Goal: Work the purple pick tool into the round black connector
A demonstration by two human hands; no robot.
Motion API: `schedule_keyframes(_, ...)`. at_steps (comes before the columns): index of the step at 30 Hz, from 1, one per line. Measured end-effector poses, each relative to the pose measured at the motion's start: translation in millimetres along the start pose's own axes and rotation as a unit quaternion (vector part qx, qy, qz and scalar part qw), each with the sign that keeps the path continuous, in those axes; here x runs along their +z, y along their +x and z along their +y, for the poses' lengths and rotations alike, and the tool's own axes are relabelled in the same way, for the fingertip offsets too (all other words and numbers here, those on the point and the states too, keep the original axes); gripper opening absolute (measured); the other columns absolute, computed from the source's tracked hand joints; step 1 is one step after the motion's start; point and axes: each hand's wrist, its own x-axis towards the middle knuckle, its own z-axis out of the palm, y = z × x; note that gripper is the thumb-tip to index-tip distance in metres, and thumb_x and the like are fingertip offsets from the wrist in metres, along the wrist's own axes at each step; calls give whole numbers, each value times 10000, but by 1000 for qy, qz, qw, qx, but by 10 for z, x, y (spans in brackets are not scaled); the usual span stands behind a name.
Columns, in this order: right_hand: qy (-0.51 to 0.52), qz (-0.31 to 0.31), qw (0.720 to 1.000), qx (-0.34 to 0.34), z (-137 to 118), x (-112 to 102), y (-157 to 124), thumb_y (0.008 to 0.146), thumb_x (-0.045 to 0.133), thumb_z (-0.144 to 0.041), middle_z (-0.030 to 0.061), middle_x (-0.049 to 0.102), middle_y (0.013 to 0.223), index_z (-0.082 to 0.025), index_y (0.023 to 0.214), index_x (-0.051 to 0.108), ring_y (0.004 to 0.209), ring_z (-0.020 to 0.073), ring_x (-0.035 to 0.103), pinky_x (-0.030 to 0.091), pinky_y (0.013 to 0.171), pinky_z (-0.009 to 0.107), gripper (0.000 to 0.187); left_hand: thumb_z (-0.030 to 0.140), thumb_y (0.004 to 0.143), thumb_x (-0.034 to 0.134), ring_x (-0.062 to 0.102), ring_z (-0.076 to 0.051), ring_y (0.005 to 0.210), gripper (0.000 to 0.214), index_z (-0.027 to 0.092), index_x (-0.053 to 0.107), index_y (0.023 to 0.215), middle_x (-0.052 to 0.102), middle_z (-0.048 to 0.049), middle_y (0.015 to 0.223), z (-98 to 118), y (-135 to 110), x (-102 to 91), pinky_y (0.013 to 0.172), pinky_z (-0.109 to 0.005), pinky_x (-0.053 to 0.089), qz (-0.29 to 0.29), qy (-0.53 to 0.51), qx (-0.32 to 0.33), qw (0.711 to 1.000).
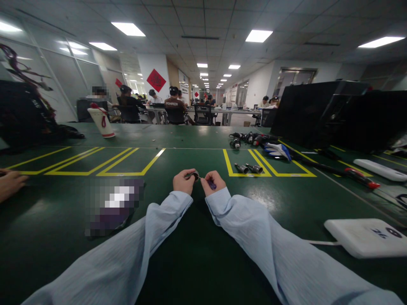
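The left hand pinches a small metal ring between thumb and fingers, above the middle of the desk. The right hand is closed around the purple handle of a small screwdriver, its thin shaft pointing at the ring; whether the tip touches it, I cannot tell. Both hands are close together, just in front of the wearer's light blue sleeves.

Beyond the right hand, two metal cylinders lie side by side within yellow tape marked on the desk. A tangle of dark parts lies farther back, beside a large black box. A white box lies near the right edge; a paper cup stands at the back left. Another person's hand rests at the far left.
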Motion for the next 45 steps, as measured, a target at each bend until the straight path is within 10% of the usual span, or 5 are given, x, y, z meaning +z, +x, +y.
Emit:
schedule_keyframes(19,-5,18,999,35,68,-3,21,649,511,-295,-53,404,515,-197,610,430,455,84,366,328,452,207,132,106,498,632,626,-205,830,355,111,643,852,660,-92,915,18,-15,-2,775,-309,500,-65,-19,0,998)
schedule_keyframes(32,294,-3,925,240,63,-69,105,624,587,-350,-40,569,484,-180,621,409,347,81,500,396,367,198,246,96,469,663,640,-188,711,456,110,599,921,653,-78,871,-30,8,-14,676,-299,524,-68,-18,0,997)
schedule_keyframes(45,221,22,958,183,-5,-50,78,610,566,-299,-85,479,389,-181,586,410,293,56,415,337,315,172,197,234,516,680,587,-157,687,387,132,510,848,595,-28,740,-140,117,-43,659,-297,482,-120,70,109,984)
